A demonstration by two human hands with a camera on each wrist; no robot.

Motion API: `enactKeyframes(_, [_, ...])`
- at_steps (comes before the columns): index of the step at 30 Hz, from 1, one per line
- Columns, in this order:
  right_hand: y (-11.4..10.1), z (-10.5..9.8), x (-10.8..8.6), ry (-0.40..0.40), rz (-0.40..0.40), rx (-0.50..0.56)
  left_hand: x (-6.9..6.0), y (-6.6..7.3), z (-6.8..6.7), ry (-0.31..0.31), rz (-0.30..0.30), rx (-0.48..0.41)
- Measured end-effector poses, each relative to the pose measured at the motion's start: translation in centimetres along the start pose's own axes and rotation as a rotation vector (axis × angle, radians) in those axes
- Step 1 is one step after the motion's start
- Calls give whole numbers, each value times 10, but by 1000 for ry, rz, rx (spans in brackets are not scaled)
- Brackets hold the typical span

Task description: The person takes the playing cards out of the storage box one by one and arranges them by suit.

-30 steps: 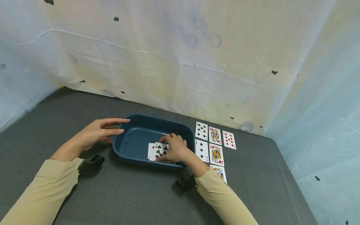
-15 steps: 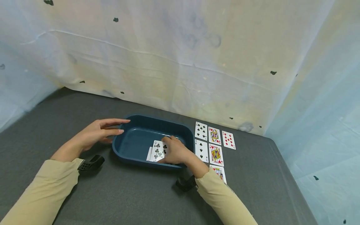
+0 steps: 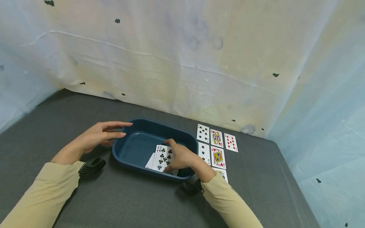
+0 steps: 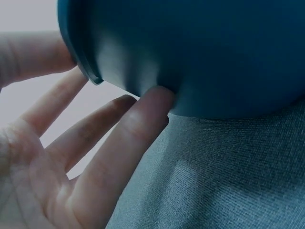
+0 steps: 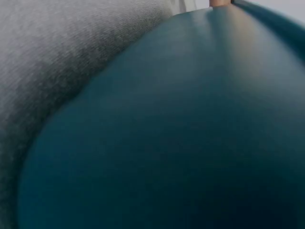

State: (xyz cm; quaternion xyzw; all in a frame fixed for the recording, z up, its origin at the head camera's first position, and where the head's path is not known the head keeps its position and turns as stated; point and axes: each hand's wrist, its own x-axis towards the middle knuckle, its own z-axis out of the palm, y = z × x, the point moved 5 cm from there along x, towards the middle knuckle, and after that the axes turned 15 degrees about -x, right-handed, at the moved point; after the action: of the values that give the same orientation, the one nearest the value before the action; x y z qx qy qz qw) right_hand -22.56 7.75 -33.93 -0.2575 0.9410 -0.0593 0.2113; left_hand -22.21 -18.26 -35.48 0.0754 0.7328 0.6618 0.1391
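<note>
A dark blue tray (image 3: pixel 132 163) stands on the grey cloth, with several overlapping playing cards (image 3: pixel 163 156) in its near right part; a nine of clubs shows on top. My right hand (image 3: pixel 182 156) reaches into the tray and grips the cards across their width, thumb at the near side, fingers at the far side. The palm hides part of them. With spread, fairly straight fingers, my left hand (image 3: pixel 98 136) touches the tray's left end. In the left wrist view its fingertips meet the tray wall (image 4: pixel 214 57). Only tray wall (image 5: pixel 167 119) and cloth fill most of the right wrist view.
Right of the tray, several face-up cards lie in rows, among them a seven of spades (image 3: pixel 203 133), a queen of hearts (image 3: pixel 216 138), a nine of diamonds (image 3: pixel 230 142) and a jack of hearts (image 3: pixel 218 157). A pale curtain (image 3: pixel 171 63) hangs behind the table.
The tray's right end has swung toward me. The cards inside have shifted under my right hand, which has moved slightly nearer. My left hand has barely moved.
</note>
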Motion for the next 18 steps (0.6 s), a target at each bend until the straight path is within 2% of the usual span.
enactKeyframes(4, [4, 1, -1, 5, -10, 82, -1, 1, 0, -4, 2, -2])
enactKeyframes(10, [0, 2, -4, 29, -178, 179, -1, 2, 0, -7, 0, -4])
enactKeyframes(12, [-1, 0, -4, 59, -220, 204, -1, 2, 0, -7, 1, -4])
enactKeyframes(14, [0, -3, -4, 113, -225, 201, -1, 2, 0, -5, 3, -2])
enactKeyframes(18, [4, -6, -4, 170, -191, 287, -1, 2, 0, -4, 6, -2])
